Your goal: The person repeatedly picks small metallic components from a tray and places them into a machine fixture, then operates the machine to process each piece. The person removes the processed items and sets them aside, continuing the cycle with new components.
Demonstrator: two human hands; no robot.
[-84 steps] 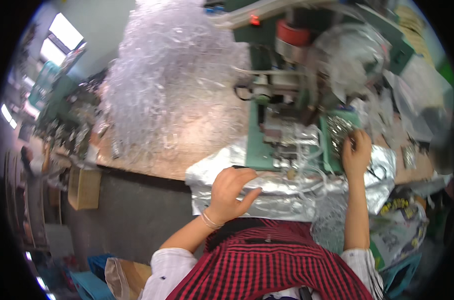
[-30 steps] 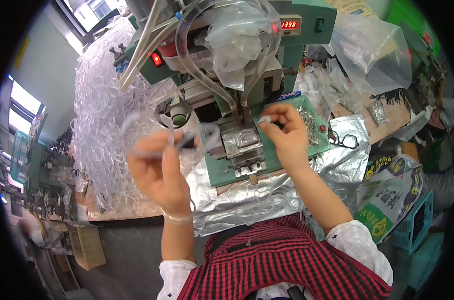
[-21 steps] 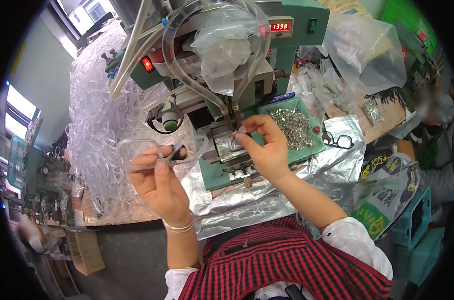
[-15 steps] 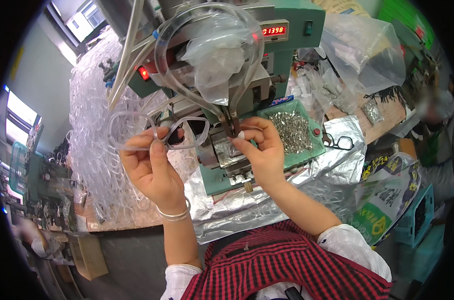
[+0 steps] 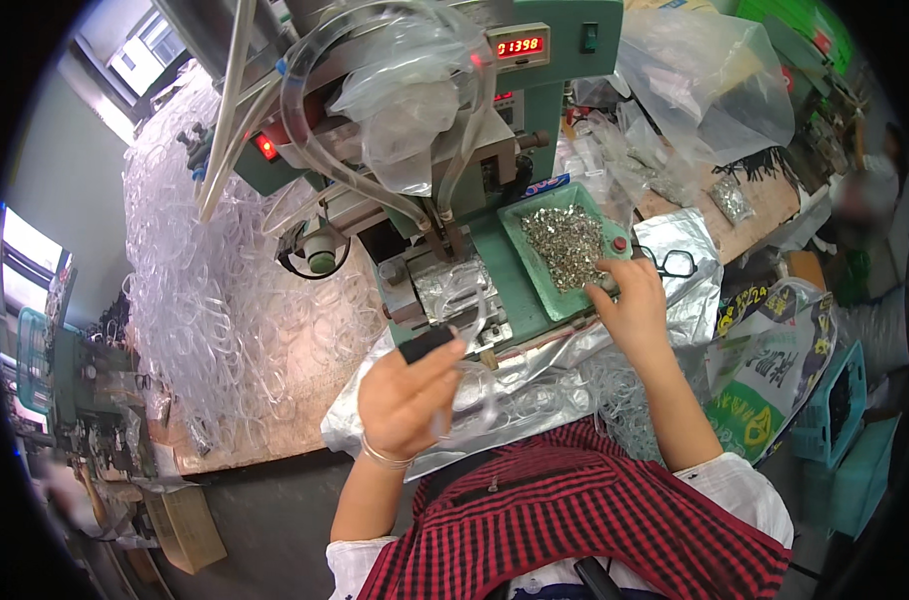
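Note:
My left hand (image 5: 410,400) is closed on a clear plastic eyeglass frame (image 5: 467,290), tilted upright and blurred by motion, in front of the machine. A black piece (image 5: 427,344) covers or lies against a finger of this hand; I cannot tell which. My right hand (image 5: 635,305) reaches over the right rim of a green tray (image 5: 520,262) full of small metal pieces (image 5: 560,240). Its thumb and forefinger are apart and curved at the edge of the pile. Behind the frame is the metal work plate (image 5: 435,295) of the green bench machine (image 5: 565,130).
Clear frames lie in a big heap (image 5: 190,270) on the left. Clear hoses (image 5: 300,130) and a plastic bag (image 5: 400,110) hang before the machine. On foil (image 5: 690,235) at the right rests a black eyeglass frame (image 5: 678,262). More clear frames (image 5: 555,385) lie along the front edge.
My left hand has brought the clear frame rightward and nearer to me, turning it. My right hand has left the machine's work spot and moved right to the tray. The view has shifted slightly.

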